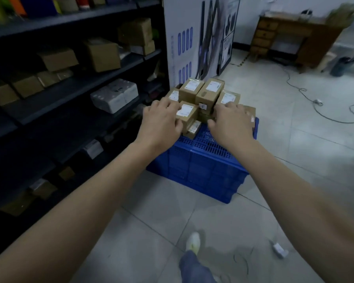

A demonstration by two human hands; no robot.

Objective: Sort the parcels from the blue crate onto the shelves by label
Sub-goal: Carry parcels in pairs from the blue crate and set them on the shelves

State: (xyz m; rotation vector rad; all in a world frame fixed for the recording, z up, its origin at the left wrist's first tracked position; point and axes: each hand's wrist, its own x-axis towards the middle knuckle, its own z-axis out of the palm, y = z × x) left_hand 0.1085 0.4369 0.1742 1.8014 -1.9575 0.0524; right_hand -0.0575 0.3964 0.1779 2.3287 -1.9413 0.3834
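Brown cardboard parcels with white labels (pixel 209 92) were stacked on the blue perforated plastic crate (pixel 200 166), beside the dark metal shelves (pixel 70 88); the left hand (pixel 161 117) and right hand (pixel 231 121) were spread over the stack, fingers loosely extended, nothing gripped; contact could not be confirmed; the pick-up step was judged in hand; next, one parcel must be grasped and its label read.
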